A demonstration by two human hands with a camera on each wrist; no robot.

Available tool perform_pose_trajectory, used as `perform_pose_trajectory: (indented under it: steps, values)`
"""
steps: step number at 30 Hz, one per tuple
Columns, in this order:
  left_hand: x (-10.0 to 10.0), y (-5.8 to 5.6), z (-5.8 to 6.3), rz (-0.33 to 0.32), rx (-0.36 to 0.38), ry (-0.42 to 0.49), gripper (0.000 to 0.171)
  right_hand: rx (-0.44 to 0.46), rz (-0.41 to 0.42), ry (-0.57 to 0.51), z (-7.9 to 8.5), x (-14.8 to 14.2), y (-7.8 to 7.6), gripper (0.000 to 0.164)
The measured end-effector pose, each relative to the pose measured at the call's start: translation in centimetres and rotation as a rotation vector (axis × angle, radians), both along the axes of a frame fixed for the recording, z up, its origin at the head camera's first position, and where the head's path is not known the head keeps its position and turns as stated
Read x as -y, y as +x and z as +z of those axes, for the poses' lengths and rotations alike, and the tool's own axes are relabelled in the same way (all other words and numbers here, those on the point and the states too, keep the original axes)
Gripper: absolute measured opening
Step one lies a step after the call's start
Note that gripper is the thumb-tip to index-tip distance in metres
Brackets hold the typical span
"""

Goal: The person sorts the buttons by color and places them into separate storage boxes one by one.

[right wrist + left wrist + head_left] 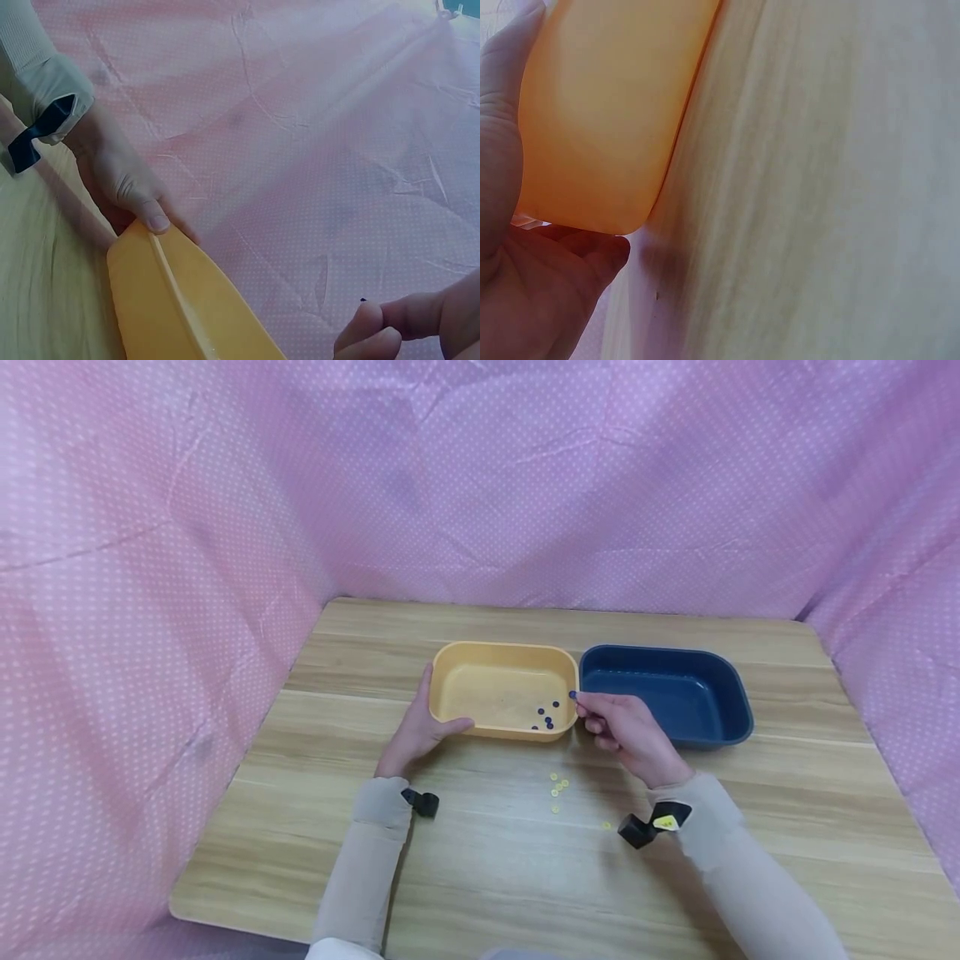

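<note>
My left hand (420, 727) grips the left end of a yellow plastic bin (487, 731), its thumb on the front rim and its fingers around the left side. Up close in the left wrist view, the fingers (592, 259) bend around the bin's corner. A small dark blue button (573, 694) is pinched between thumb and forefinger of my right hand (630, 735), right at the bin's right rim. Inside the bin, several similar blue buttons (548, 720) lie toward the front right. Only a dark speck of the held button (364, 301) shows in the right wrist view.
Close beside the yellow bin on its right stands a dark blue bin (667, 693). Several small yellow buttons (558, 787) lie loose on the wooden table (480, 860) in front, one farther right near the right wrist. Pink dotted cloth (480, 485) hangs behind and at both sides.
</note>
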State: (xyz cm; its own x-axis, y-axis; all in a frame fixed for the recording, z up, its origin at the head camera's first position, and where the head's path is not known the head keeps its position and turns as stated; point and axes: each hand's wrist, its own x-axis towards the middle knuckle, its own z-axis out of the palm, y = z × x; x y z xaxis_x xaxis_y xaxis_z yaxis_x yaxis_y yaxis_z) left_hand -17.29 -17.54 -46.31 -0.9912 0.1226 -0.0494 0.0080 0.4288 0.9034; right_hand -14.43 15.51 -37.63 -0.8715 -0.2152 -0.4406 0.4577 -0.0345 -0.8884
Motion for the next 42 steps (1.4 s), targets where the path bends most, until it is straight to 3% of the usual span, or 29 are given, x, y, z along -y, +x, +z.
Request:
perform_pose_trajectory:
  steps: [12, 21, 26, 29, 31, 37, 39, 42]
  values:
    - [0.0, 0.1, 0.0, 0.002, 0.0, 0.003, 0.132, -0.007, -0.002, 0.009, 0.3, 1.0, -1.4, 0.032]
    - [-0.6, 1.0, -0.7, 0.013, -0.018, 0.007, 0.131, -0.018, -0.028, -0.012, -0.5, 1.6, -1.7, 0.029]
    - [-0.9, 1.3, -1.0, 0.016, -0.041, 0.008, 0.132, -0.038, -0.016, 0.061, -0.7, 1.0, -1.3, 0.035]
    - [-0.9, 1.4, -1.1, 0.015, -0.051, 0.022, 0.132, -0.1, 0.022, 0.206, -0.6, 0.0, -0.5, 0.041]
    - [-0.9, 1.4, -1.1, 0.012, -0.048, 0.027, 0.132, -0.188, 0.1, 0.357, -0.7, -0.9, 0.5, 0.04]
    - [-0.7, 1.8, -1.2, 0.015, -0.037, 0.007, 0.133, -0.601, 0.478, 0.96, -3.0, -2.4, 6.1, 0.017]
    - [-0.5, 1.8, -1.0, 0.024, -0.035, -0.005, 0.133, -0.721, 0.555, 1.123, -4.3, -2.3, 8.0, 0.01]
    - [-0.2, 1.9, -0.6, 0.031, -0.028, -0.021, 0.134, -0.922, 0.573, 1.265, -6.3, -2.0, 10.2, 0.009]
